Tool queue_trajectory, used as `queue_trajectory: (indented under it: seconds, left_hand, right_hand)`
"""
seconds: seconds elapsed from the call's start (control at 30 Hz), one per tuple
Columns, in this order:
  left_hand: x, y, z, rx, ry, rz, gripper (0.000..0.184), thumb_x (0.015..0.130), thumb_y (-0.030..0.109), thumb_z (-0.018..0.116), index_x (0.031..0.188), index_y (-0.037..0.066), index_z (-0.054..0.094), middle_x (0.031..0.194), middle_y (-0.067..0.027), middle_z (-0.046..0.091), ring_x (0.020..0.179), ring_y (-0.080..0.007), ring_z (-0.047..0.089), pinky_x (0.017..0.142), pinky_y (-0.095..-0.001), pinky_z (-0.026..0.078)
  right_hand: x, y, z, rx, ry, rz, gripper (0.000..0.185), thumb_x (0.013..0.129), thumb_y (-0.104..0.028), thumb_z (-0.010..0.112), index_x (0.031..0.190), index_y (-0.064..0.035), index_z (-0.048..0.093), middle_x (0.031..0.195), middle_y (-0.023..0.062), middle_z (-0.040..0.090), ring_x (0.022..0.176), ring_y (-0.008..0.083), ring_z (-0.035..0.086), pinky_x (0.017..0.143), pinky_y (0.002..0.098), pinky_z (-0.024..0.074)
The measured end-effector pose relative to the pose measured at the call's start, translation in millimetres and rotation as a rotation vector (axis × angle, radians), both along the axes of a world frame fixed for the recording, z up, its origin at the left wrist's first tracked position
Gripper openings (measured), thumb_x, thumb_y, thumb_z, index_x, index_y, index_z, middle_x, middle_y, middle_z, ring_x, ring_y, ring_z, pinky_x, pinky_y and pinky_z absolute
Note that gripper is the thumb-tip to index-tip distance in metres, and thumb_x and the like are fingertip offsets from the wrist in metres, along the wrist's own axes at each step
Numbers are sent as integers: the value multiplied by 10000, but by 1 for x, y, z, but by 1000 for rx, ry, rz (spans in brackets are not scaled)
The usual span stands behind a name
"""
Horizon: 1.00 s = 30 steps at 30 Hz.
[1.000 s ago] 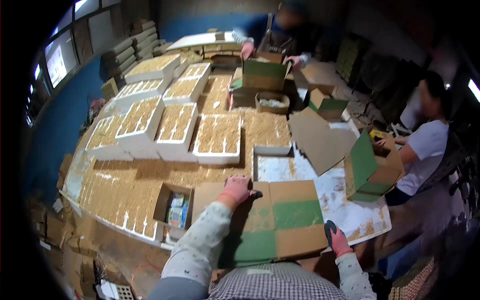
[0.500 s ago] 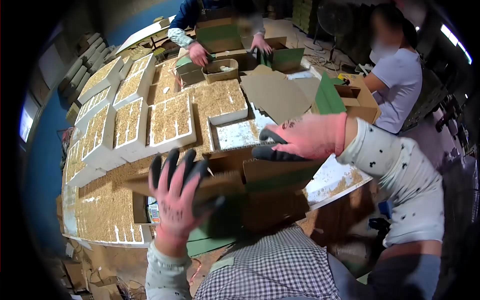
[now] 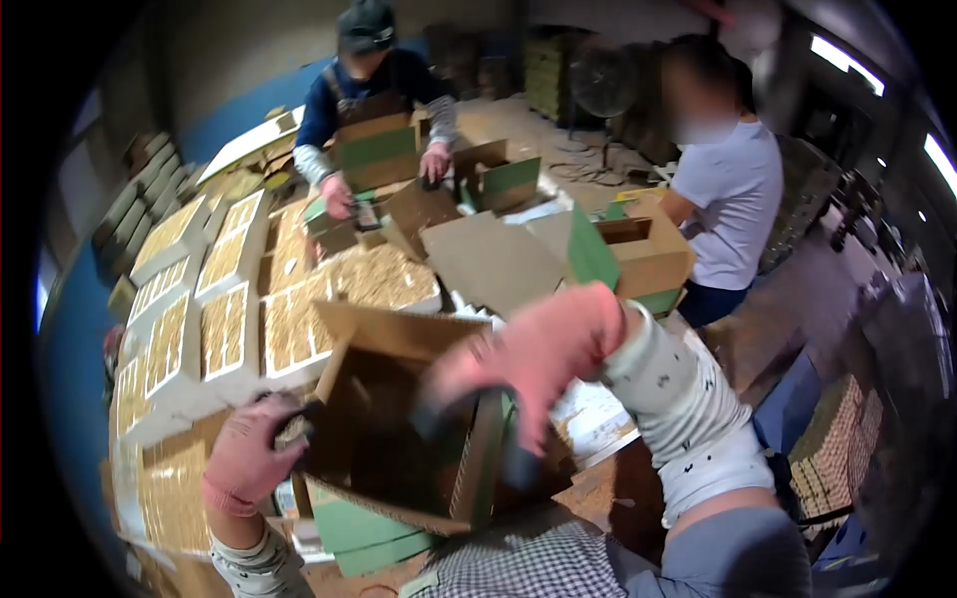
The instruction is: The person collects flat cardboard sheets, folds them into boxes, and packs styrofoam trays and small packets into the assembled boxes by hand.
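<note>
An open cardboard box [image 3: 389, 429], brown inside with green on its outside, stands tilted in front of me. My left hand [image 3: 254, 453], in a pink glove with dark fingertips, is at the box's left edge. Its fingers are curled toward the thumb around something greyish that I cannot make out. Over the box's right side is my right hand [image 3: 543, 349], gloved the same way and smeared by motion. Its thumb and fingers are spread apart, with nothing visible between them. Whether it touches the rim is hidden by the blur.
White trays [image 3: 224, 329] filled with tan granular material cover the table's left. A flat cardboard sheet [image 3: 488, 264] lies beyond my box. Across the table a co-worker [image 3: 374, 110] handles another box; a second person [image 3: 733, 199] stands at right beside an open box [image 3: 648, 254].
The box has turned and tipped so its inside now faces me. My left hand has moved left and down, its fingers curling. My right hand has come down and left over the box. The view has shifted.
</note>
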State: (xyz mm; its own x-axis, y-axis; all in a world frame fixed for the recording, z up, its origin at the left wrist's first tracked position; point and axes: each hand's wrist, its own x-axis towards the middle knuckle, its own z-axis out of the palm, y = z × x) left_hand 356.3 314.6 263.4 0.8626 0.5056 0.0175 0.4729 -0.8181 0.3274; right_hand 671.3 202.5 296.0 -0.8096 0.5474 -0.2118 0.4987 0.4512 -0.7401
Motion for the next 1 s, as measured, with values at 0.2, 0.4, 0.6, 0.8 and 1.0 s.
queue_trajectory:
  seconds: [0.2,0.4,0.6,0.8,1.0]
  left_hand:
    - [87,17,-7,-289,273,326,314,767,388,639,922,120,686,940,-139,642,916,-308,592,799,-384,470]
    - [94,22,-98,444,-494,269,386,763,271,627,1090,75,569,1094,-140,545,1054,-335,471,979,-430,315]
    - [69,17,-96,44,136,716,545,848,470,506,1205,60,494,1105,-152,588,1017,-313,561,895,-423,406]
    - [-36,-37,-89,-286,-1471,222,477,959,291,369,1337,2,331,1310,-130,435,1115,-232,493,949,-369,421]
    - [-86,-62,-87,-716,-1101,627,531,917,253,467,1373,22,323,1379,-78,381,1240,-197,374,978,-314,369]
  right_hand:
    - [-65,-12,-132,680,-713,-276,557,719,-298,627,1211,-73,494,1251,188,451,1139,336,471,955,476,384]
    - [18,44,-26,1003,-746,-913,468,793,-354,574,1179,-97,513,1056,127,556,1007,269,527,823,379,432]
    - [-27,1,-106,451,-354,-726,661,902,-478,403,1330,20,323,1102,240,563,1039,305,556,855,385,434]
    - [18,-6,-71,-106,599,-1086,470,833,-310,627,1164,-1,504,1017,147,593,928,224,579,817,309,451]
    - [-99,18,-110,590,-370,-41,411,640,-446,714,736,-92,528,700,48,584,709,237,611,623,349,475]
